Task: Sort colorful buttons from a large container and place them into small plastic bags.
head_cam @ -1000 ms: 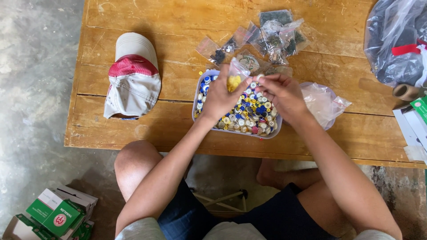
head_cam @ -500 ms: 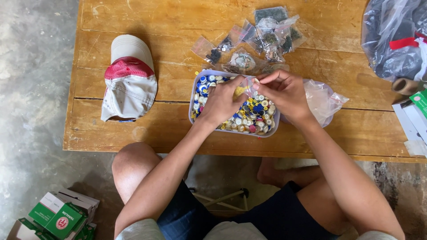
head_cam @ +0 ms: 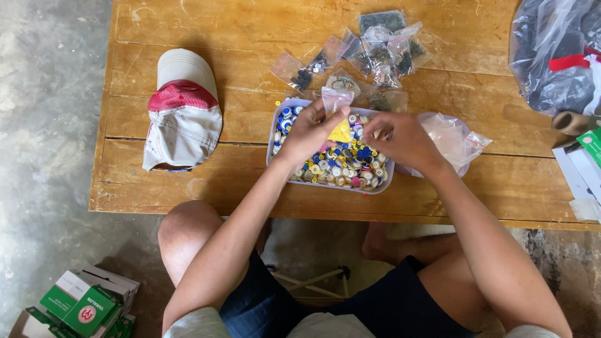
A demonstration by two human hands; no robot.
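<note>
- your left hand pinches a small clear plastic bag by its side, holding it upright over the far edge of the tray; yellow buttons sit in the bottom of that bag.
- your right hand hovers over the right half of the tray with fingers curled toward the bag; whether it grips a button cannot be told, since the fingertips are hidden.
- both hands meet just above the pale lilac tray, which is filled with mixed buttons in blue, white, yellow and pink.
- the tray rests on the wooden tabletop, near its front edge and right in front of you.
- just right of the tray, touching it, lies a crumpled clear bag.
- beyond the tray, a cluster of small clear packets with dark contents is spread on the tabletop.
- left of the tray, well apart from it, lies a white and red cap, crown up.
- at the far right corner sits a large dark plastic bag with a roll of tape just beside it.
- on the floor at lower left stand green and white boxes.
- your bare knees and dark shorts show under the tabletop's edge.
</note>
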